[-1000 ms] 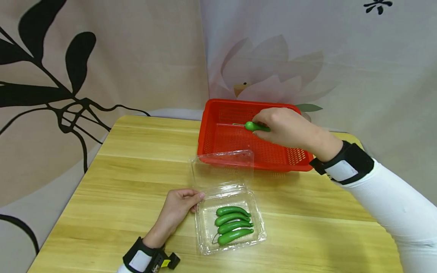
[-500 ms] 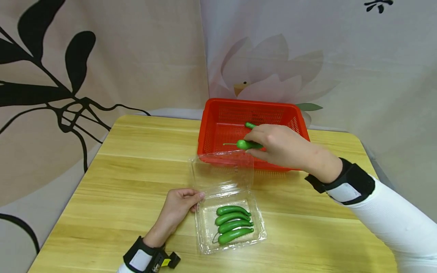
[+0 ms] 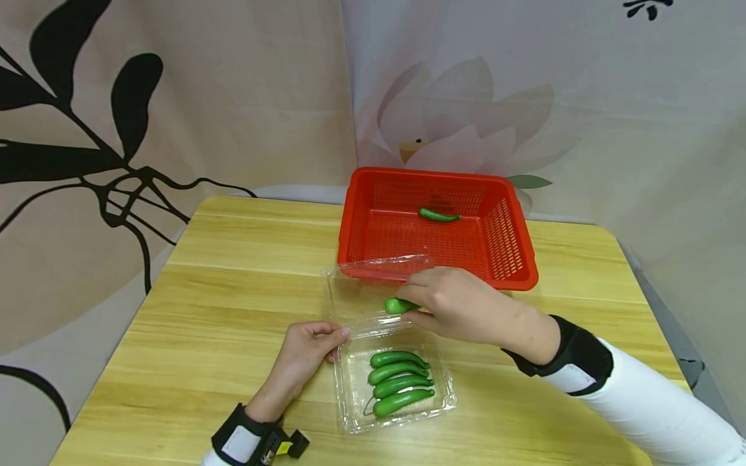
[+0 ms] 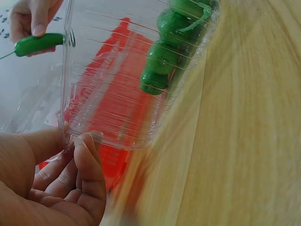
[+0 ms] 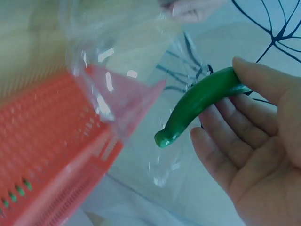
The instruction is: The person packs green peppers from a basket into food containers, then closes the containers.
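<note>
We see a wooden table (image 3: pixel 204 356) in front of a patterned cloth (image 3: pixel 245 97), with a red basket (image 3: pixel 431 175) near its far edge and a clear box (image 3: pixel 441 369) just in front. The box's lid (image 3: pixel 361 294) lies folded back and overlaps the basket's near rim, so we look through plastic at that corner. One loose pepper (image 3: pixel 438 215) lies in the basket; four peppers (image 3: pixel 399 371) lie side by side in the box.

The right hand (image 3: pixel 460 304) pinches the held pepper (image 3: pixel 399 305) above the lid, hiding much of both from the head view. The left hand (image 3: pixel 309 346) pinches the box's edge near the hinge.

From the head we see only the held pepper's rounded end; the right wrist view gives us its curved length, with the thumb against it and fingers beneath, and green specks through the basket's holes. In the left wrist view we make out its thin stem, and the red basket through the box.
</note>
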### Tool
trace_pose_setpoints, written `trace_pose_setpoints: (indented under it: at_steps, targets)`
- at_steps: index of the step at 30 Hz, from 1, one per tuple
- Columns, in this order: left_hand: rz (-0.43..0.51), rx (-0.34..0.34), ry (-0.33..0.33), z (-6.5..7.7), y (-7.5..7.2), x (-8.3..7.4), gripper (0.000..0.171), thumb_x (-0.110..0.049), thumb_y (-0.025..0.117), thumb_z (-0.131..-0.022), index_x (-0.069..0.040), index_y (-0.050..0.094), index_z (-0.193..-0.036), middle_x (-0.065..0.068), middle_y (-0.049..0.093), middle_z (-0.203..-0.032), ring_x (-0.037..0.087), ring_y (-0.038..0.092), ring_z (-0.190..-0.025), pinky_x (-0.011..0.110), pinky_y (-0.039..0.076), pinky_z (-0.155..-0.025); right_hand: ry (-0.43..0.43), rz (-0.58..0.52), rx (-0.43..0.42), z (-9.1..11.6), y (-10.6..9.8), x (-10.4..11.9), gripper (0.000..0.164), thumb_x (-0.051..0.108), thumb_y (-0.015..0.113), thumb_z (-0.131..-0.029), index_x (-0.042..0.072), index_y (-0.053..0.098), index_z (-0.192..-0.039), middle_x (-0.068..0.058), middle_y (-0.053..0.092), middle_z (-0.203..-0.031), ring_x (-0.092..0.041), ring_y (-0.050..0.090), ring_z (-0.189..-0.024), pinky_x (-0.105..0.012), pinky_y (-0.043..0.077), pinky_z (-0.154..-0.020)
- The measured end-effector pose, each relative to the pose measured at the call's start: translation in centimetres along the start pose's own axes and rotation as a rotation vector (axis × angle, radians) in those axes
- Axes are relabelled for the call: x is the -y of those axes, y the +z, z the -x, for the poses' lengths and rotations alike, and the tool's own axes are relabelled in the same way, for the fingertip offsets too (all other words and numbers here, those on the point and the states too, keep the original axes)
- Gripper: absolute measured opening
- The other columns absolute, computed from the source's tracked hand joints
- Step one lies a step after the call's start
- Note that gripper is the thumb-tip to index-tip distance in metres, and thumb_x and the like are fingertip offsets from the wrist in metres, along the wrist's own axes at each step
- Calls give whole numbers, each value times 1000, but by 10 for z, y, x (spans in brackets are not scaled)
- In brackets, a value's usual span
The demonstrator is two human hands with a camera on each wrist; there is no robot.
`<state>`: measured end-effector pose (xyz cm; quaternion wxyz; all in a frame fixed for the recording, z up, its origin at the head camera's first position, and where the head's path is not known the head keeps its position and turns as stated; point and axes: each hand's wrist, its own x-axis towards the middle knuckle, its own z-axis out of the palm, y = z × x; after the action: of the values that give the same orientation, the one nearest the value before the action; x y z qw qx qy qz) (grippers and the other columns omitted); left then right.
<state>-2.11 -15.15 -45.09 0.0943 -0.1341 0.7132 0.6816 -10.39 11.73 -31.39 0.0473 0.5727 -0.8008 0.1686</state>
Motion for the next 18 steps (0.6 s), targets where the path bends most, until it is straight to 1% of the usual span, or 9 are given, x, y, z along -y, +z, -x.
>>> trace_pose_setpoints:
  at_steps: [3, 7, 13, 18]
  targets:
    - [0, -3, -3, 0, 0, 0, 9, -7, 81, -92, 2, 80, -93, 16, 73, -75, 12, 58, -59, 22, 50, -56, -14, -8, 15, 3, 13, 7, 22, 23, 88, -88, 10, 74, -101, 4, 69, -89, -11, 64, -81, -27, 57, -76]
    - [7, -5, -4, 1, 0, -2, 11, -8, 81, -92, 3, 80, -94, 14, 73, -75, 12, 58, -58, 22, 49, -56, -24, -3, 59, 7, 30, 14, 20, 25, 86, -90, 12, 73, -97, 6, 68, -86, -8, 63, -78, -25, 56, -74]
    - [9, -4, 6, 2, 1, -3, 15, -9, 81, -93, 6, 79, -97, 13, 74, -77, 12, 58, -58, 23, 50, -55, -14, -1, 177, 12, 54, 22, 16, 23, 84, -91, 14, 72, -97, 8, 69, -86, -6, 64, -79, -25, 55, -75]
    - [11, -6, 0, 2, 2, -3, 16, -9, 81, -93, 6, 78, -98, 14, 75, -79, 12, 58, -58, 23, 51, -55, 15, -5, 242, 14, 66, 25, 16, 21, 84, -91, 17, 68, -88, 12, 63, -78, -4, 60, -73, -23, 53, -70]
